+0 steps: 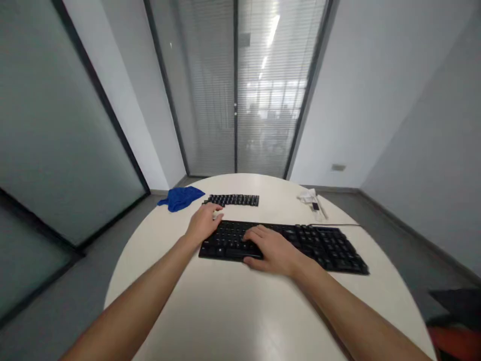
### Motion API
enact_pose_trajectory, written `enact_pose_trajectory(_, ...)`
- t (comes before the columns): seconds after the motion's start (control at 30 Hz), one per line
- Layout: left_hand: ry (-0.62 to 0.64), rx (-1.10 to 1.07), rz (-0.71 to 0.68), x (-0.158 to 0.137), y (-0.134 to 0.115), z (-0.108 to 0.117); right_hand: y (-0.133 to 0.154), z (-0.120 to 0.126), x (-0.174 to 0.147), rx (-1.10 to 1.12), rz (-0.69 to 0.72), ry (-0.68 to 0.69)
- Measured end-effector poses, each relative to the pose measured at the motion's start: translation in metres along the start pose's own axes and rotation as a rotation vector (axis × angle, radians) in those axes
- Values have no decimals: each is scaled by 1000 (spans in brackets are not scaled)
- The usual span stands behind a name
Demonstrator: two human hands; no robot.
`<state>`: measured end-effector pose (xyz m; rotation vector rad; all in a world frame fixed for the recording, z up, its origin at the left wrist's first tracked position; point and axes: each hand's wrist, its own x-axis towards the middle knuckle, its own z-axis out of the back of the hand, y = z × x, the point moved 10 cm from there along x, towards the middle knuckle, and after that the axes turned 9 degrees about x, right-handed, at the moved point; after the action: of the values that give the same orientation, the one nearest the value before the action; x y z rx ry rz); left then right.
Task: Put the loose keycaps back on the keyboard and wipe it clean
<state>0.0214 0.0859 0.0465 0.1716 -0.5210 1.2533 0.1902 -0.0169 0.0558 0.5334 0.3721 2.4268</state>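
A black keyboard (308, 245) lies across the round white table. Its left part looks flatter than its right, where raised keys stand out. Behind it, small black keycaps (240, 200) sit in rows on the tabletop. My left hand (203, 221) is at the keyboard's far left corner, close to the left end of these keycaps. Its thumb and forefinger are apart, with a pale gap between them; the other fingers are partly hidden. My right hand (272, 249) rests over the middle of the keyboard, fingers bent onto the keys and thumb spread toward the near edge.
A crumpled blue cloth (181, 197) lies at the table's far left edge. On the far right are a white crumpled item (307, 195) and a thin pale stick (322, 207). A dark cable (338, 224) runs behind the keyboard. The table (225, 311) has a curved rim.
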Motion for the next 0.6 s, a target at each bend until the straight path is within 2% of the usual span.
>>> enact_pose_trajectory(0.23, 87, 331, -87, 35, 2, -11, 2, 2, -1, 26, 6, -16)
enact_pose_trajectory(0.6, 178, 385, -244, 53, -22, -30, 0, 1, -1, 24, 13, -26)
